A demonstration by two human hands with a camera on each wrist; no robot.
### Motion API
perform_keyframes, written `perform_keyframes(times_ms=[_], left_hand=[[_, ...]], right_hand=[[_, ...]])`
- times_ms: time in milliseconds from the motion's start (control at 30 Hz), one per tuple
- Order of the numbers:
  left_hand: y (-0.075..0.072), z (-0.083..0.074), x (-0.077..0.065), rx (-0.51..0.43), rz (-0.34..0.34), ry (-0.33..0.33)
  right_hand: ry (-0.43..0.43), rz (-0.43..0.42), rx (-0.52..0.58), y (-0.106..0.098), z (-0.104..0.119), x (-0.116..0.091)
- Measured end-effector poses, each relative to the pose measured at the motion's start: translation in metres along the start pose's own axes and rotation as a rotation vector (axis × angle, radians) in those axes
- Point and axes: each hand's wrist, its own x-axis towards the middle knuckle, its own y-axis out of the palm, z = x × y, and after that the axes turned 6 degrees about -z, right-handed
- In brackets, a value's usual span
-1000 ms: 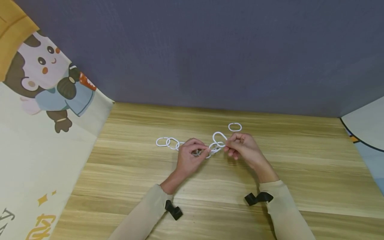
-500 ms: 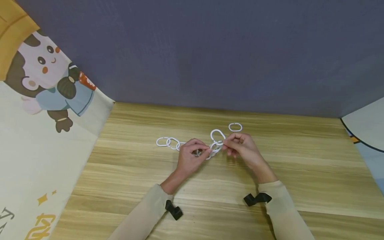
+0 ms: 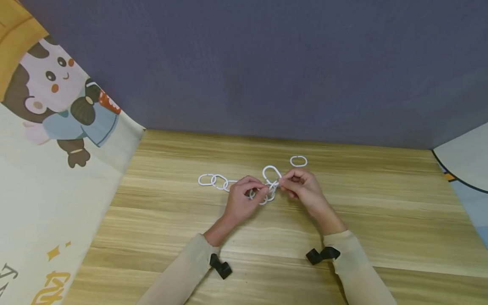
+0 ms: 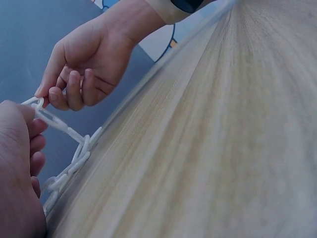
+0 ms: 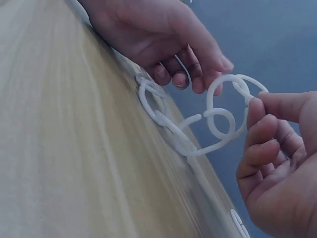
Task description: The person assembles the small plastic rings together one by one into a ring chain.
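Observation:
A chain of white plastic oval links (image 3: 213, 180) lies on the wooden table, running from the left to beneath my hands. My left hand (image 3: 244, 199) pinches one raised link (image 5: 210, 101) of it between thumb and finger. Just to the right, my right hand (image 3: 306, 190) pinches a white link (image 3: 272, 167) that stands up at the chain's right end. The two links cross between my fingertips; whether they are hooked together I cannot tell. A gap shows in a lower link (image 5: 198, 151) in the right wrist view. Part of the chain is hidden behind my left hand.
One loose white link (image 3: 298, 157) lies on the table (image 3: 381, 203) behind my right hand. A dark blue panel (image 3: 244, 72) rises at the table's back edge. A printed cartoon sheet (image 3: 76, 190) borders the left side. Both wrists wear black straps.
My right hand has moved a little to the left, bringing its link closer to my left fingertips. The left hand stays nearly still. The loose link has not moved.

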Motion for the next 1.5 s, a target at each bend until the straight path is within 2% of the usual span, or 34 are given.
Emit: perform_keyframes(times_ms=[233, 500, 833, 1000, 1100, 1200, 1367, 1500], left_hand=[[-0.001, -0.002, -0.002, -0.020, -0.029, -0.028], [-0.001, -0.003, -0.006, -0.110, -0.074, -0.036], [0.005, -0.004, 0.003, -0.134, -0.113, -0.075], [0.009, -0.002, 0.006, -0.134, -0.121, -0.055], [0.009, -0.002, 0.006, -0.119, -0.102, -0.051], [0.009, -0.004, 0.005, -0.072, -0.055, -0.043], [0.008, -0.004, 0.004, 0.007, 0.024, -0.020], [0.009, -0.003, 0.004, 0.005, 0.029, -0.003]], right_hand=[[0.013, 0.010, -0.005, 0.007, -0.004, -0.007], [0.004, 0.016, 0.000, 0.010, -0.005, -0.015], [0.007, 0.077, -0.170, -0.002, -0.001, -0.001], [0.012, 0.042, -0.216, -0.011, 0.003, 0.006], [0.008, -0.011, -0.189, -0.014, 0.006, 0.006], [-0.036, -0.042, -0.170, -0.015, 0.008, 0.007], [-0.121, -0.033, -0.190, -0.014, 0.010, 0.007], [-0.136, -0.035, -0.213, -0.012, 0.010, 0.006]])
